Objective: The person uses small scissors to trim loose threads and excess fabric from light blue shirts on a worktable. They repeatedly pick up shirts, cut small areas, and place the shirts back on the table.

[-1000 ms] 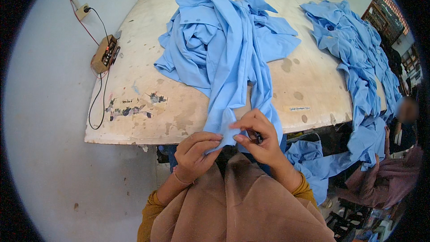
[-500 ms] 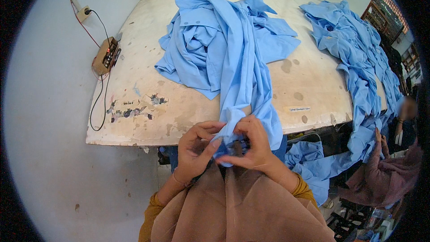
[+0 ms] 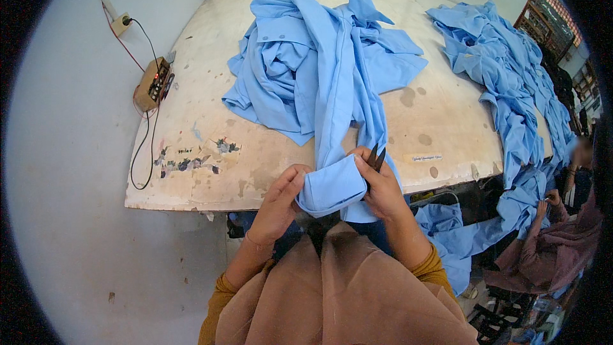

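A light blue garment [image 3: 281,57] lies heaped on the worn table [image 3: 172,179], with a long piece hanging toward me over the front edge. Its folded end [image 3: 331,188], like a squared cuff, is between my hands. My left hand [image 3: 278,198] is closed on its left side, thumb near the fabric's edge. My right hand [image 3: 380,188] grips its right side and also holds small dark-bladed scissors [image 3: 377,161], blades pointing up.
More blue fabric [image 3: 491,70] spills over the table's right edge. At right, a person in mauve [image 3: 539,249] handles fabric, another partly behind. A power box [image 3: 152,86] with cords sits at the left edge, beside a wall [image 3: 70,204].
The fabric's end has turned into a squared, folded shape. Both hands dipped, then rose and spread slightly apart; the scissor blades now show upright above my right hand.
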Demonstrator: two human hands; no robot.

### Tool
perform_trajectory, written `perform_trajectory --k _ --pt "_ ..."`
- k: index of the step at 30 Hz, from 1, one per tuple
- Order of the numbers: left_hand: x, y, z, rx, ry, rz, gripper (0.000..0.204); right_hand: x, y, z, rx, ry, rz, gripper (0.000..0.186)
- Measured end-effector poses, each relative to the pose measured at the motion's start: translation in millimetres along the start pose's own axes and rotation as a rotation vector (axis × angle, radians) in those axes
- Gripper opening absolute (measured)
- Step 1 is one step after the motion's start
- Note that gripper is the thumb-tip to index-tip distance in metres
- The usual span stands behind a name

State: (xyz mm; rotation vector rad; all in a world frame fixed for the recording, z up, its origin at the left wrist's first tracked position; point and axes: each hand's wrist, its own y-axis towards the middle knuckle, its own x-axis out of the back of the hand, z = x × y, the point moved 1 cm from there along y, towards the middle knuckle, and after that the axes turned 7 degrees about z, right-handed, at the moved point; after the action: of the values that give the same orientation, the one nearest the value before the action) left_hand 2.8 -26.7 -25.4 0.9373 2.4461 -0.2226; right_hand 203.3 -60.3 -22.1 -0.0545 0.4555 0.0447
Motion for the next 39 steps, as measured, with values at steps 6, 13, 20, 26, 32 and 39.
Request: perform_trajectory --k 6,13,20,26,32,39 --pt "1 -5 -9 0.181 0.427 0.170 0.039 5 5 -6 0.048 0.082 -0.007 0.016" --pt "0 3 12 -0.047 -0.281 -0.023 0.037 13 18 -27 0.488 -1.188 -0.020 0.033" --pt "-5 5 5 -0.090 0.062 -0.090 0.034 22 3 12 0.215 -0.482 -0.019 0.032" --pt "-17 0 0 -0.116 0.412 -0.040 0.031 -20 -18 46 0.530 -1.069 0.056 0.015" --pt "-15 -1 -5 -0.100 0.576 -0.048 0.031 -9 -25 40 0.320 -0.181 0.034 0.005" --pt "-17 0 -4 -0.114 0.387 -0.061 0.034 4 -25 44 0.533 -0.256 0.253 0.022"
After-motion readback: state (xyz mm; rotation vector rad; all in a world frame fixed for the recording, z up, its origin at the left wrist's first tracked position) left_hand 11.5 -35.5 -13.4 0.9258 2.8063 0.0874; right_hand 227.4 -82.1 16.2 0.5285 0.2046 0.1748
